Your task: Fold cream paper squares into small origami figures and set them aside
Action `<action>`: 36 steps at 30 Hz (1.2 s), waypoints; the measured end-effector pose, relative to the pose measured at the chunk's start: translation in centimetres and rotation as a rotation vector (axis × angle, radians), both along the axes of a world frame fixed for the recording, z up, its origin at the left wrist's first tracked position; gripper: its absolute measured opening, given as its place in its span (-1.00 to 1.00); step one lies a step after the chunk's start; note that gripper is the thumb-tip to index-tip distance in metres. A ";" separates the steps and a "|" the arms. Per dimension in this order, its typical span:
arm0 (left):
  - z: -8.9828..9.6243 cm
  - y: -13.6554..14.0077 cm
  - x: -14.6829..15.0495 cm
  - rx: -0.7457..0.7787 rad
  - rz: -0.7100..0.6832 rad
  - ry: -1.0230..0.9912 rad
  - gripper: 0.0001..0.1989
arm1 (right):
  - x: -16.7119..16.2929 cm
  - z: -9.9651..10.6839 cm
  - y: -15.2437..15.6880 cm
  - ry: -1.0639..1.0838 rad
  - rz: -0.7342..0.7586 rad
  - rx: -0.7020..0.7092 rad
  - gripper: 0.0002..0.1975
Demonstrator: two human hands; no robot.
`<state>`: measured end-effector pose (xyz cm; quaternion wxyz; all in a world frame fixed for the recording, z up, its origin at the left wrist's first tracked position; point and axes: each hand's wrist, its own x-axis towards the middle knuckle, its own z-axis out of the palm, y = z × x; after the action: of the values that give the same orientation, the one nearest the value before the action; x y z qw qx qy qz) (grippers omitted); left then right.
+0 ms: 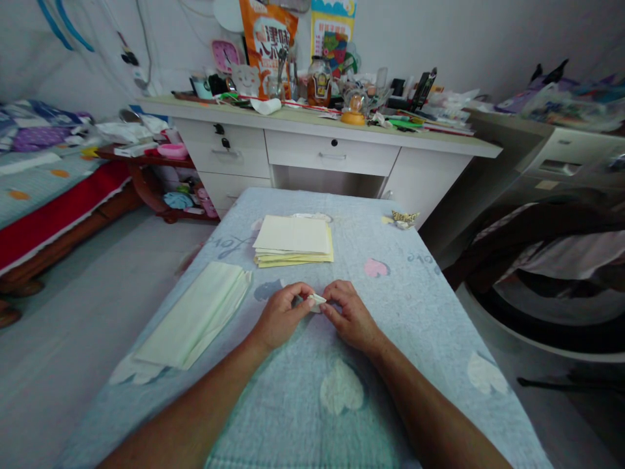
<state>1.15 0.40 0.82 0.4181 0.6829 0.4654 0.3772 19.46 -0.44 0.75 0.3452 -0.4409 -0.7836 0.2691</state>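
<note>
Between my two hands is a small folded piece of pale paper (pixel 316 302), held just above the cloth-covered table. My left hand (pixel 284 314) pinches its left side between thumb and fingers. On the other side my right hand (pixel 352 317) grips the right edge, thumb toward me. Beyond the hands lies a stack of cream and yellow paper sheets (pixel 293 234). To the left rests a pile of long pale-green folded paper (pixel 195 316). The exact folds of the small piece are too small to make out.
A blue patterned cloth (pixel 410 312) covers the table. Near its far right corner sits a small folded patterned object (pixel 404 218). Behind stands a white desk (pixel 332 153) crowded with jars and bags. A washing machine (pixel 551 260) is at right, a bed (pixel 53 189) at left.
</note>
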 end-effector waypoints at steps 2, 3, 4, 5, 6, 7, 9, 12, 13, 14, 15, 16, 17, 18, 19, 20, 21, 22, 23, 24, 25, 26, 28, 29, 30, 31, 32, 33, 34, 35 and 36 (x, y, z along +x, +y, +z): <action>0.0 -0.1 0.0 -0.013 -0.009 -0.011 -0.88 | 0.0 0.0 0.0 0.021 0.009 0.000 -0.85; -0.1 -0.1 0.0 -0.021 -0.012 -0.017 -0.88 | 0.0 0.1 0.0 0.028 0.013 -0.003 -0.84; -0.1 -0.2 0.0 -0.030 -0.016 -0.026 -0.88 | 0.0 0.1 0.0 0.036 0.017 -0.005 -0.83; -0.1 -0.2 0.1 -0.040 -0.022 -0.036 -0.88 | 0.0 0.2 0.0 0.043 0.022 -0.006 -0.81; -0.1 -0.2 0.1 -0.050 -0.028 -0.045 -0.88 | 0.0 0.2 0.0 0.049 0.026 -0.007 -0.78; -0.1 -0.2 0.1 -0.058 -0.034 -0.053 -0.88 | 0.0 0.3 0.0 0.054 0.030 -0.007 -0.76; -0.1 -0.3 0.2 -0.071 -0.040 -0.056 -0.88 | 0.1 0.4 -0.1 0.060 0.037 -0.008 -0.72; -0.1 -0.4 0.2 -0.085 -0.048 -0.044 -0.88 | 0.1 0.3 -0.1 0.072 0.040 -0.024 -0.68; 0.0 -0.4 0.1 -0.088 -0.054 -0.041 -0.87 | 0.1 0.3 -0.1 0.078 0.037 -0.029 -0.67; 0.0 -0.4 0.1 -0.089 -0.060 -0.039 -0.87 | 0.1 0.3 -0.1 0.084 0.035 -0.035 -0.67; 0.0 -0.4 0.1 -0.088 -0.066 -0.039 -0.86 | 0.1 0.2 -0.1 0.091 0.033 -0.039 -0.66; 0.0 -0.4 0.0 -0.084 -0.069 -0.039 -0.86 | 0.1 0.2 -0.1 0.097 0.036 -0.042 -0.66; 0.0 -0.4 0.0 -0.080 -0.072 -0.039 -0.85 | 0.1 0.2 -0.1 0.104 0.038 -0.044 -0.66; 0.1 -0.4 0.0 -0.076 -0.074 -0.040 -0.85 | 0.1 0.2 -0.1 0.111 0.041 -0.046 -0.67; 0.1 -0.4 0.0 -0.075 -0.076 -0.044 -0.85 | 0.1 0.3 -0.1 0.117 0.041 -0.048 -0.67; 0.1 -0.4 0.0 -0.077 -0.078 -0.048 -0.86 | 0.1 0.3 -0.1 0.122 0.040 -0.052 -0.68; 0.1 -0.5 0.1 -0.080 -0.080 -0.053 -0.86 | 0.1 0.3 -0.1 0.126 0.036 -0.059 -0.68; 0.2 -0.5 0.1 -0.083 -0.083 -0.059 -0.85 | 0.1 0.3 -0.1 0.128 0.032 -0.066 -0.69; 0.2 -0.5 0.1 -0.085 -0.088 -0.062 -0.85 | 0.1 0.4 -0.1 0.131 0.027 -0.073 -0.69; 0.3 -0.5 0.1 -0.086 -0.092 -0.064 -0.85 | 0.0 0.4 -0.1 0.133 0.022 -0.081 -0.70; 0.3 -0.5 0.1 -0.084 -0.098 -0.064 -0.84 | 0.0 0.4 -0.1 0.136 0.019 -0.088 -0.71; 0.3 -0.5 0.1 -0.080 -0.103 -0.063 -0.85 | 0.0 0.4 -0.1 0.138 0.019 -0.093 -0.72; 0.3 -0.4 0.0 -0.075 -0.116 -0.057 -0.87 | 0.0 0.4 -0.1 0.139 0.025 -0.095 -0.72; 0.3 -0.4 -0.1 -0.074 -0.123 -0.051 -0.88 | 0.0 0.4 -0.1 0.139 0.035 -0.092 -0.72; 0.3 -0.3 -0.2 -0.074 -0.129 -0.046 -0.88 | 0.1 0.5 -0.1 0.138 0.047 -0.085 -0.73; 0.3 -0.3 -0.4 -0.075 -0.133 -0.040 -0.87 | 0.1 0.5 -0.1 0.138 0.064 -0.075 -0.73; 0.3 -0.2 -0.5 -0.077 -0.137 -0.034 -0.86 | 0.1 0.5 -0.1 0.137 0.081 -0.062 -0.74; 0.4 -0.1 -0.5 -0.079 -0.144 -0.027 -0.85 | 0.1 0.6 -0.1 0.133 0.098 -0.051 -0.75; 0.4 -0.1 -0.6 -0.083 -0.155 -0.019 -0.85 | 0.1 0.6 -0.1 0.125 0.108 -0.039 -0.77; 0.5 -0.1 -0.6 -0.089 -0.166 -0.014 -0.86 | 0.0 0.6 -0.1 0.115 0.108 -0.029 -0.78; 0.5 -0.1 -0.6 -0.094 -0.174 -0.015 -0.87 | -0.1 0.5 -0.2 0.105 0.097 -0.021 -0.81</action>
<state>0.52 0.29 1.35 0.4845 0.6975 0.4184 0.3220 19.40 -0.62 1.29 0.3678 -0.3913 -0.7819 0.3166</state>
